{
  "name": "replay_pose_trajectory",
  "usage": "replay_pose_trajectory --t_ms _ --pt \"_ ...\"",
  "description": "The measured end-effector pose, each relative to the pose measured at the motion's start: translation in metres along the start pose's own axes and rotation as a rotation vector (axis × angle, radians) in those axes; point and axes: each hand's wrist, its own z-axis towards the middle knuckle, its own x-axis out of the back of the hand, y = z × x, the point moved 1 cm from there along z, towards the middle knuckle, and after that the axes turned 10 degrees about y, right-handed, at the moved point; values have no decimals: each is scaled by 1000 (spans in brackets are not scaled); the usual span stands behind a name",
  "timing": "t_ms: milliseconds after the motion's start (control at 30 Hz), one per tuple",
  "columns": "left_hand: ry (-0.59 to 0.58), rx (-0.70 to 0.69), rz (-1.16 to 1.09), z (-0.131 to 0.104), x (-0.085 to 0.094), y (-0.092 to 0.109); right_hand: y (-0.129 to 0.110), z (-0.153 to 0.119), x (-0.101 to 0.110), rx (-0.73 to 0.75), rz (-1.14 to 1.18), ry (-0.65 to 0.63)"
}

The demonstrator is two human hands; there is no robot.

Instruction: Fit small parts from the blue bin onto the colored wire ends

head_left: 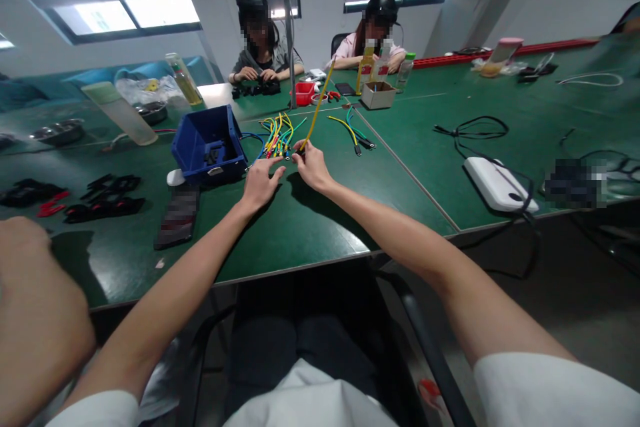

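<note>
My right hand (311,164) is closed on a yellow wire (319,110), which sticks up from its fingers and leans right. My left hand (263,180) has its fingers apart, thumb out, and its fingertips touch the near edge of a pile of short wires (278,137) in yellow, green, red and blue. To the right of the pile, a few yellow and green wires (350,130) with dark ends lie on the green table (310,240).
A blue bin (213,147) with dark parts stands left of the wires, near a dark phone (177,217). Black and red parts (105,200) lie farther left. A white device (500,185) with a black cable is at right. Two people sit opposite; another person's arm shows at lower left.
</note>
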Motion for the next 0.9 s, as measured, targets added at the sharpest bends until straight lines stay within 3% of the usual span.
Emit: replay_pose_trajectory --t_ms 233,400,900 --pt "-86 31 350 4 -12 -17 8 8 12 96 -113 -3" --pt "-206 58 402 6 -16 -21 15 11 10 108 -177 -61" --pt "-132 24 428 6 -11 -10 23 19 19 50 -274 -25"
